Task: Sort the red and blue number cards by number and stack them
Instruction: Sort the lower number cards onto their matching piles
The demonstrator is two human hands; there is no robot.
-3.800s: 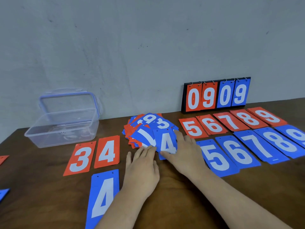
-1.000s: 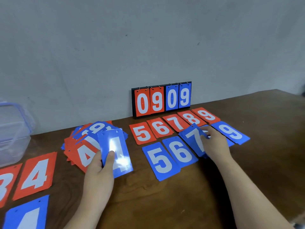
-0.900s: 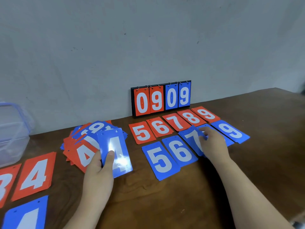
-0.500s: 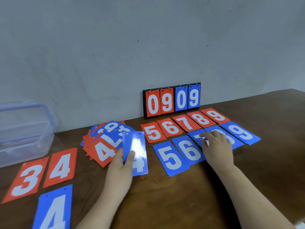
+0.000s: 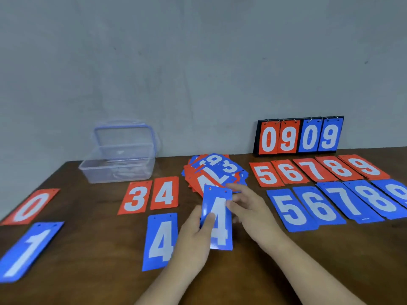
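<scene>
Right hand (image 5: 248, 208) has left the blue 7 card (image 5: 348, 200) and come across to the held blue 4 card (image 5: 218, 219).
Left hand (image 5: 193, 236) pinches that card, thumb on its face, just right of the laid blue 4 card (image 5: 160, 241). Right fingers are loosely spread at its edge; contact unclear. Risk: the glossy card slips in a handover or lands askew, or knuckles nudge the mixed pile (image 5: 213, 170) behind.

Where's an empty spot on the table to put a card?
Bare wood lies between the blue 1 and the lying blue 4, in front of the red 3. Crowded: the mixed pile, the red row and blue row beside it.
</scene>
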